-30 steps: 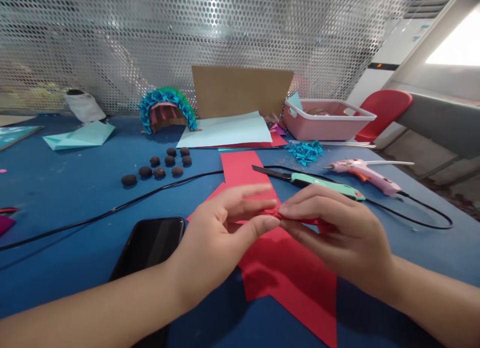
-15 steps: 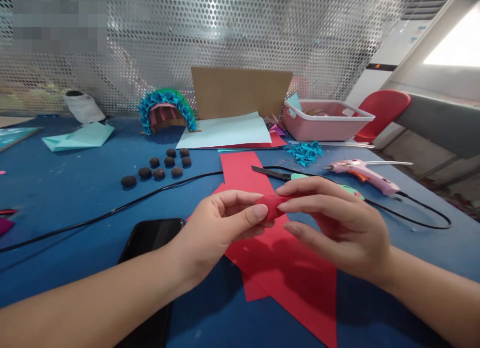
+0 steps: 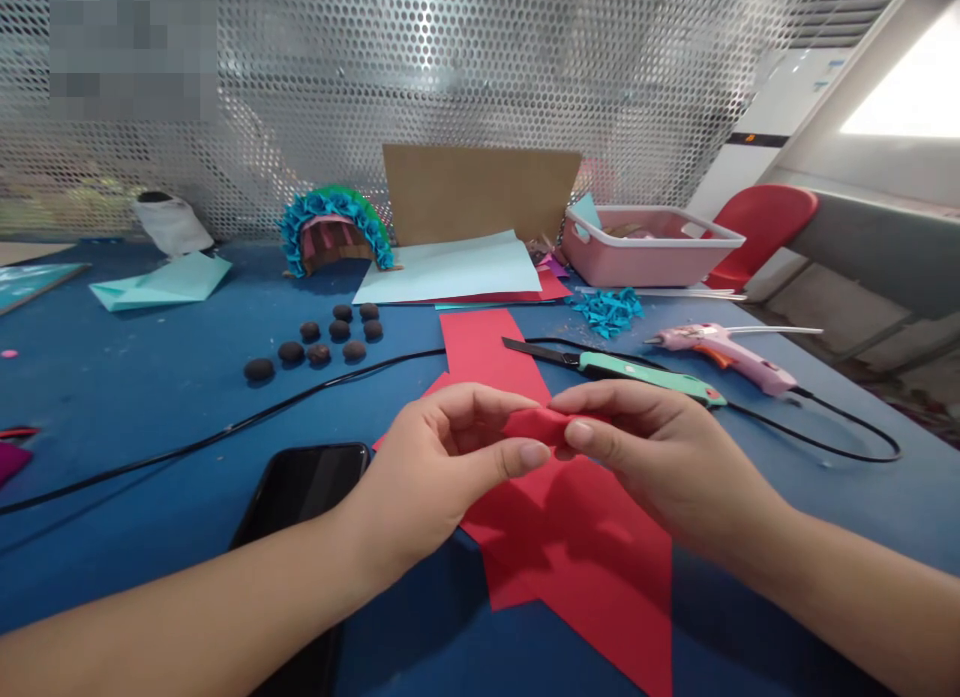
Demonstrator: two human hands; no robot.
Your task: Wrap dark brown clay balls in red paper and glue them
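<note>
Both hands meet over the blue table and pinch a small folded piece of red paper between them. My left hand grips its left end with thumb and fingers curled. My right hand closes on its right end, thumb underneath. Below them lie larger red paper sheets. A black phone lies by my left wrist. Green-handled scissors rest just beyond my right hand.
A pink glue gun with a black cord lies at the right. Several dark balls, blue paper bits, a pink basket, light blue sheets, cardboard and a blue-green paper arch stand farther back.
The hands lifted the red piece slightly, then lowered it again. My right fingers have curled more tightly round its right end, and my left thumb has closed on it.
</note>
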